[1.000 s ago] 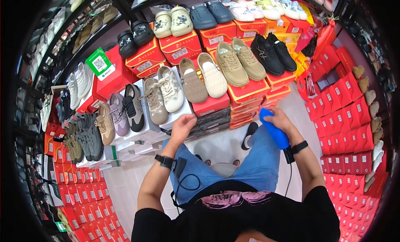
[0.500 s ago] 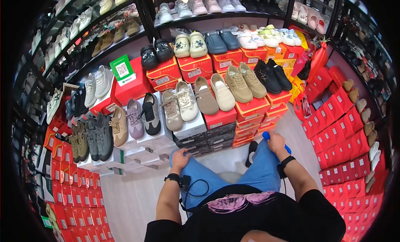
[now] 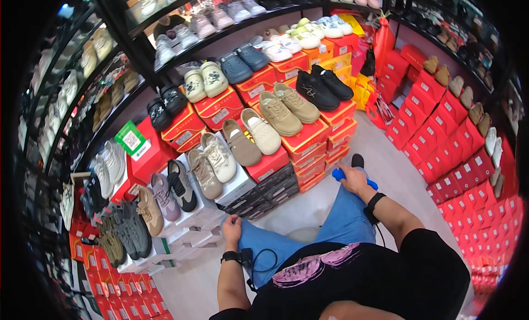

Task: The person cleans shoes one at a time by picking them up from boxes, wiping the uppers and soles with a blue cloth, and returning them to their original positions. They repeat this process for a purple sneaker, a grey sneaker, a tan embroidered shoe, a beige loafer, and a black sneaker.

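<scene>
My left hand (image 3: 232,227) rests loosely at the left knee of the blue jeans (image 3: 259,243), holding nothing that I can see. My right hand (image 3: 355,180) is wrapped around a blue rod-like object (image 3: 338,175) above the right knee. Both ends of the object stick out from the fist; its kind cannot be made out. Black bands circle both wrists, and a black cable (image 3: 266,255) loops by the left one. In front of my knees stand the nearest display shoes, a brown slip-on (image 3: 242,145) and a cream slip-on (image 3: 261,133), on a red box.
Stacked shoe boxes (image 3: 306,155) bear several pairs of shoes and clogs. A green QR-code sign (image 3: 131,138) stands at the left. Red boxes (image 3: 441,138) rise in rows on the right. Shelves of shoes (image 3: 209,23) curve along the back. One dark shoe (image 3: 357,160) shows beyond my right knee.
The view has turned and tilted, so the shoe display sits further left and slants more. My left hand has shifted slightly at the knee. The right hand keeps the blue object.
</scene>
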The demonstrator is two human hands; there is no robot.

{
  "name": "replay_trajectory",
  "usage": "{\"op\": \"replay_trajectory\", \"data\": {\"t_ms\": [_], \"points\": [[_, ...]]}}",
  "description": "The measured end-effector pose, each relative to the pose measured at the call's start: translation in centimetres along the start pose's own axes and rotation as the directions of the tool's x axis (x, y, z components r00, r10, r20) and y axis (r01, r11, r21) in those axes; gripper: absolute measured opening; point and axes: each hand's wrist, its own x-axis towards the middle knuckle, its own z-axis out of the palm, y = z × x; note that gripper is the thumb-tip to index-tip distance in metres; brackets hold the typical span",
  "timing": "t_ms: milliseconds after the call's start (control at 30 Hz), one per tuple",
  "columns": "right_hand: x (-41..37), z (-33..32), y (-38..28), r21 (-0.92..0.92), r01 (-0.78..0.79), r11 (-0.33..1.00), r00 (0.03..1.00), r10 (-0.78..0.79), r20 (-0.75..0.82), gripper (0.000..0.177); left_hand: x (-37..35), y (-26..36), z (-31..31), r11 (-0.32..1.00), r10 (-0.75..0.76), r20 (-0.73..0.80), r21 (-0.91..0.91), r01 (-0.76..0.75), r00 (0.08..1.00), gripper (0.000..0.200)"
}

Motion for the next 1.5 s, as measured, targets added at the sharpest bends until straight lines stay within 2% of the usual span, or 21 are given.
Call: {"op": "replay_trajectory", "data": {"t_ms": [67,133,167,267,333,433,500,567,667,700,767,800,933,1033,1100,1133,1200,1233,1333,1433,1500], "points": [[-0.1,0.4,1.1,0.017,-0.057,0.998,0.998,0.057,0.02,0.052,0.5,0.6,0.1,0.997,-0.008,0.023,0.074,0.006,1.0,0.025],[-0.3,1.1,2.3,0.179,-0.076,0.981,0.994,0.089,-0.061,0.049,1.2,0.5,0.4,0.988,0.026,0.035,0.148,-0.031,0.999,0.02],[0.0,1.5,2.8,0.187,-0.089,0.978,0.994,0.1,-0.046,0.049,1.8,0.4,0.9,0.986,0.02,0.048,0.163,-0.027,0.999,0.02],[0.1,0.9,2.9,0.277,-0.056,0.959,0.994,0.079,-0.071,0.044,2.5,1.2,1.3,0.956,-0.026,0.052,0.294,0.01,0.998,0.018],[0.6,1.2,3.1,0.273,-0.074,0.959,0.995,0.088,-0.037,0.044,3.4,2.0,2.0,0.904,0.018,0.133,0.421,-0.073,0.991,0.019],[1.8,1.2,3.5,0.239,-0.041,0.97,0.997,0.057,-0.059,0.041,4.5,1.8,3.2,0.822,-0.025,0.278,0.553,-0.139,0.96,0.021],[2.5,0.8,3.7,0.187,0.021,0.982,0.999,-0.016,-0.031,0.038,5.1,1.7,4.3,0.775,-0.102,0.311,0.62,-0.12,0.945,0.022],[3.2,0.1,4.4,0.163,0.014,0.986,1.0,-0.012,-0.009,0.037,5.3,1.9,5.3,0.724,-0.171,0.341,0.68,-0.117,0.924,0.023],[5.2,-1.4,5.4,0.126,0.007,0.992,0.999,-0.001,-0.05,0.036,5.6,4.4,6.9,0.854,-0.291,0.354,0.514,0.076,0.889,0.031],[6.0,-2.1,5.8,0.113,0.012,0.994,0.996,-0.001,-0.094,0.036,5.6,2.8,8.4,0.858,-0.285,0.369,0.51,0.063,0.885,0.031],[7.8,-2.4,6.8,0.1,-0.002,0.995,0.996,0.011,-0.086,0.037,5.6,-2.0,12.6,0.965,-0.26,0.428,0.087,0.247,0.866,0.033],[8.7,-2.5,7.2,0.084,0.007,0.996,0.998,-0.001,-0.062,0.038,5.3,0.3,13.2,0.894,-0.354,0.501,-0.068,0.443,0.79,0.031],[11.7,-4.0,8.3,0.049,0.036,0.998,0.999,-0.036,0.01,0.04,5.6,4.0,14.6,0.847,-0.331,0.577,-0.167,0.504,0.747,0.028],[13.0,-4.8,9.4,0.085,0.115,0.99,0.992,-0.119,0.047,0.042,6.0,5.6,14.4,0.796,-0.411,0.558,-0.166,0.582,0.721,0.014],[13.7,-5.7,9.6,0.115,0.171,0.979,0.982,-0.179,0.065,0.043,6.2,6.6,14.7,0.76,-0.474,0.536,-0.151,0.632,0.699,0.031],[14.1,-6.4,8.8,0.194,0.2,0.96,0.973,-0.219,0.079,0.044,6.2,6.9,15.1,0.761,-0.474,0.54,-0.147,0.632,0.696,0.031],[14.7,-7.1,7.2,0.318,0.242,0.917,0.957,-0.28,0.077,0.045,6.1,7.5,16.0,0.821,-0.454,0.539,-0.057,0.568,0.71,0.015],[15.0,-7.2,6.3,0.317,0.237,0.918,0.959,-0.274,0.075,0.045,6.2,8.2,16.3,0.824,-0.45,0.542,-0.055,0.564,0.71,0.015],[15.8,-7.9,3.1,0.523,0.317,0.791,0.907,-0.414,0.076,0.043,6.5,11.6,17.5,0.828,-0.418,0.616,-0.044,0.559,0.668,0.017],[16.8,-7.6,0.4,0.601,0.323,0.731,0.89,-0.45,0.068,0.042,6.6,16.8,17.5,0.787,-0.313,0.703,-0.184,0.589,0.638,0.02],[17.4,-7.3,-0.8,0.637,0.328,0.698,0.886,-0.461,0.049,0.042,6.4,20.8,16.7,0.641,-0.094,0.796,-0.411,0.648,0.598,0.026]]}}
